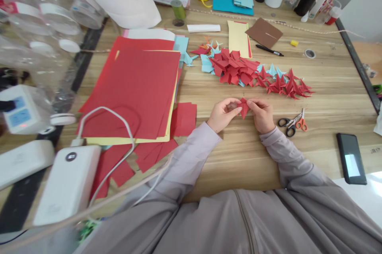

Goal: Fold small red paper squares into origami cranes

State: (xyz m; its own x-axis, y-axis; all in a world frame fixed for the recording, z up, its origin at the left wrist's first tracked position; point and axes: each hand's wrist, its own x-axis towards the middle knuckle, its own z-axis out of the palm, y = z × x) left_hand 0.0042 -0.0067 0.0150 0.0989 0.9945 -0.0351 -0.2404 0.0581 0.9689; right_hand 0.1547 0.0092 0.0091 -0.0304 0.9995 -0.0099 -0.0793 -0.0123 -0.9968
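Both hands meet over the wooden counter (238, 154), near its front edge. Left hand (222, 114) and right hand (262, 115) are both pinched on one small folded red paper piece (244, 107), held between them just above the counter surface; fingertips grip it from either side, point of the fold facing down toward the person. Just behind the hands: a heap of folded red paper shapes (235, 69), trailing right into a row of red and light blue ones (286, 83). Scissors (294, 122) with orange and black handles lie just right of the right hand. Dark phone (351, 158) further right, near the counter edge. Left of the hands: stack of large red sheets (134, 90) over yellow ones, loose red squares (185, 118) beside it.
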